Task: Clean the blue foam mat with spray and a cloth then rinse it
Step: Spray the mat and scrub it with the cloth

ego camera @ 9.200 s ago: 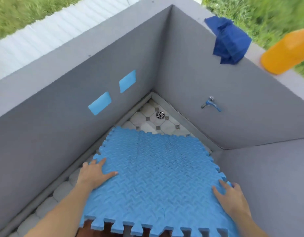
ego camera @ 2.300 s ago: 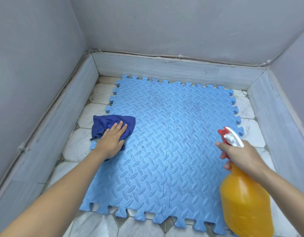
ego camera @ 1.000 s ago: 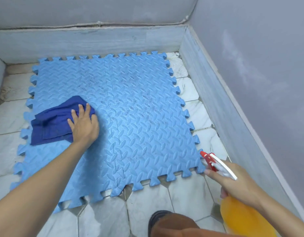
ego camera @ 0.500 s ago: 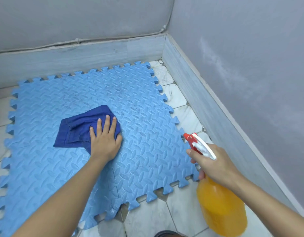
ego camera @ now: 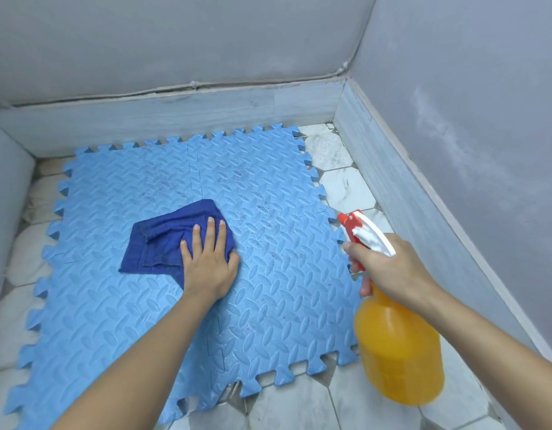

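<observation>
The blue foam mat lies flat on the tiled floor, with faint dark smudges across its middle and right part. My left hand presses flat, fingers straight, on a dark blue cloth near the mat's centre. My right hand grips the neck of an orange spray bottle with a red and white trigger head. The bottle hangs above the mat's right edge, nozzle pointing left over the mat.
Grey walls close in at the back and right, with a pale tiled skirting along their base. White hexagon floor tiles show to the right of the mat and in front of it.
My left hand has slid the cloth rightwards along the mat toward its centre. The spray bottle stays in my right hand at the mat's right edge. The view has shifted.
</observation>
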Demonstrator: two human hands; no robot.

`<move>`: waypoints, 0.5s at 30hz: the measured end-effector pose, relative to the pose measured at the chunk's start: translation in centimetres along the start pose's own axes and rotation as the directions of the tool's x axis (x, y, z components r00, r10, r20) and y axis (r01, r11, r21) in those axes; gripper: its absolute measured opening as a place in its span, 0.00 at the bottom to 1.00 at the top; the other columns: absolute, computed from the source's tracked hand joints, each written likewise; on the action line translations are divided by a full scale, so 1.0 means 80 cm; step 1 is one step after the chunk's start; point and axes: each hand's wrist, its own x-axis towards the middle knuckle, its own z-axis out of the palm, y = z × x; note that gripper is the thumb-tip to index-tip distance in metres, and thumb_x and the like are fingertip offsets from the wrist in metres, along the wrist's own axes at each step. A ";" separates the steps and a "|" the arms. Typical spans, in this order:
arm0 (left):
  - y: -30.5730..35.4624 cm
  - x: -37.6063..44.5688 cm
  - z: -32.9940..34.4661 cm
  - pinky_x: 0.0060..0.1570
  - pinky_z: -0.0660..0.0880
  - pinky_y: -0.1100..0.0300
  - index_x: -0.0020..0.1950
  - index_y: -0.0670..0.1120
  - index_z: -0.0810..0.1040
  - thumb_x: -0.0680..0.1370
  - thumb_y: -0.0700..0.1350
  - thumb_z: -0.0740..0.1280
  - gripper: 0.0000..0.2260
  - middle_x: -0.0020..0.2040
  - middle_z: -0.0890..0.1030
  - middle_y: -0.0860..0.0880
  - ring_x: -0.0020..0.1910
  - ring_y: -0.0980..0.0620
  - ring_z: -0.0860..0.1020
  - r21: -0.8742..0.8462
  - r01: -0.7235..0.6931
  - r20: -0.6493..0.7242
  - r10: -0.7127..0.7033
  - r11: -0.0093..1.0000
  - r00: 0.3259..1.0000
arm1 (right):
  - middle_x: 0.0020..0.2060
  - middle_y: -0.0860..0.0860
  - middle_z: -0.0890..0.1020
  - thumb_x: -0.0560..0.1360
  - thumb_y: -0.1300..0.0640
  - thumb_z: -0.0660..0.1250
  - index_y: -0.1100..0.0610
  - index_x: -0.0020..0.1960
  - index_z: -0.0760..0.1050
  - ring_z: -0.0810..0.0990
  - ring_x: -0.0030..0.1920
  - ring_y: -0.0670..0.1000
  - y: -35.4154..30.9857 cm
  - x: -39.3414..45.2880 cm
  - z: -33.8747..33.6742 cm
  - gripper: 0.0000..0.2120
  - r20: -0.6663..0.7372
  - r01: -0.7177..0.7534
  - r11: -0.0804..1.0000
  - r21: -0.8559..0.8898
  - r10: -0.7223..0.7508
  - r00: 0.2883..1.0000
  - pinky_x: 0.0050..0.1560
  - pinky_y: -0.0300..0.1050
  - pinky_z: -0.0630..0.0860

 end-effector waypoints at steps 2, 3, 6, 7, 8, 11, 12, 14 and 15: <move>0.000 0.000 0.000 0.73 0.40 0.41 0.78 0.52 0.44 0.80 0.56 0.48 0.29 0.79 0.43 0.53 0.77 0.46 0.42 0.003 -0.003 0.007 0.003 1.000 1.000 | 0.38 0.57 0.83 0.76 0.51 0.68 0.60 0.45 0.76 0.81 0.23 0.53 0.003 0.000 -0.003 0.12 0.025 0.015 1.000 -0.015 -0.015 1.000 0.39 0.54 0.80; -0.001 0.000 0.000 0.73 0.40 0.41 0.78 0.52 0.44 0.80 0.56 0.48 0.28 0.79 0.43 0.53 0.77 0.46 0.42 0.005 -0.004 0.009 0.004 1.000 1.000 | 0.40 0.59 0.83 0.76 0.51 0.68 0.59 0.45 0.76 0.81 0.23 0.53 0.005 0.000 -0.004 0.11 0.039 0.030 0.999 -0.024 -0.029 0.999 0.40 0.54 0.80; -0.001 0.000 -0.001 0.73 0.40 0.41 0.78 0.52 0.43 0.80 0.56 0.47 0.28 0.79 0.42 0.53 0.77 0.46 0.42 0.025 -0.008 0.018 0.008 1.000 1.000 | 0.41 0.58 0.83 0.76 0.51 0.68 0.56 0.43 0.76 0.80 0.22 0.53 0.014 0.000 -0.008 0.09 0.033 0.034 0.999 -0.014 -0.033 0.999 0.38 0.52 0.79; -0.002 0.000 -0.002 0.73 0.40 0.41 0.78 0.52 0.42 0.80 0.56 0.47 0.28 0.79 0.42 0.53 0.77 0.46 0.42 0.034 -0.012 0.024 0.011 0.999 1.000 | 0.39 0.57 0.83 0.76 0.51 0.67 0.56 0.41 0.75 0.80 0.22 0.53 0.018 0.001 -0.008 0.09 0.025 0.020 1.000 -0.009 -0.020 0.999 0.36 0.49 0.79; -0.001 0.000 -0.003 0.73 0.41 0.41 0.78 0.52 0.42 0.80 0.56 0.47 0.28 0.79 0.42 0.53 0.77 0.46 0.42 0.042 -0.015 0.028 0.014 0.999 1.000 | 0.37 0.55 0.83 0.75 0.51 0.67 0.56 0.38 0.75 0.79 0.22 0.54 0.021 0.000 -0.009 0.11 0.023 0.008 1.000 -0.010 -0.007 1.000 0.34 0.48 0.77; -0.002 -0.001 -0.004 0.73 0.41 0.41 0.78 0.51 0.43 0.81 0.57 0.47 0.28 0.79 0.43 0.52 0.77 0.45 0.42 0.061 -0.025 0.040 0.023 0.998 0.999 | 0.34 0.54 0.82 0.75 0.51 0.66 0.55 0.34 0.74 0.79 0.22 0.54 0.028 -0.002 -0.011 0.13 0.039 -0.004 1.000 -0.014 0.004 0.999 0.33 0.49 0.77; -0.002 -0.001 -0.004 0.73 0.42 0.41 0.78 0.51 0.43 0.81 0.57 0.47 0.28 0.79 0.43 0.52 0.77 0.45 0.43 0.068 -0.029 0.042 0.026 0.997 0.999 | 0.34 0.54 0.82 0.75 0.51 0.67 0.55 0.36 0.74 0.80 0.23 0.54 0.030 -0.004 -0.013 0.12 0.042 0.002 1.000 -0.018 -0.002 0.999 0.34 0.49 0.78; -0.002 0.000 -0.004 0.73 0.42 0.41 0.78 0.51 0.43 0.81 0.57 0.47 0.28 0.79 0.43 0.51 0.77 0.44 0.43 0.077 -0.035 0.043 0.031 0.996 0.999 | 0.35 0.55 0.81 0.76 0.52 0.67 0.56 0.40 0.74 0.81 0.23 0.52 0.033 -0.008 -0.018 0.10 0.060 0.016 0.999 -0.047 -0.014 0.998 0.34 0.48 0.78; -0.002 0.000 -0.005 0.73 0.42 0.41 0.78 0.51 0.43 0.80 0.57 0.47 0.28 0.79 0.44 0.51 0.77 0.44 0.43 0.083 -0.036 0.047 0.032 0.996 0.998 | 0.34 0.54 0.80 0.76 0.53 0.67 0.58 0.42 0.73 0.81 0.23 0.52 0.035 -0.011 -0.020 0.09 0.068 0.013 0.998 -0.056 -0.009 0.998 0.33 0.46 0.76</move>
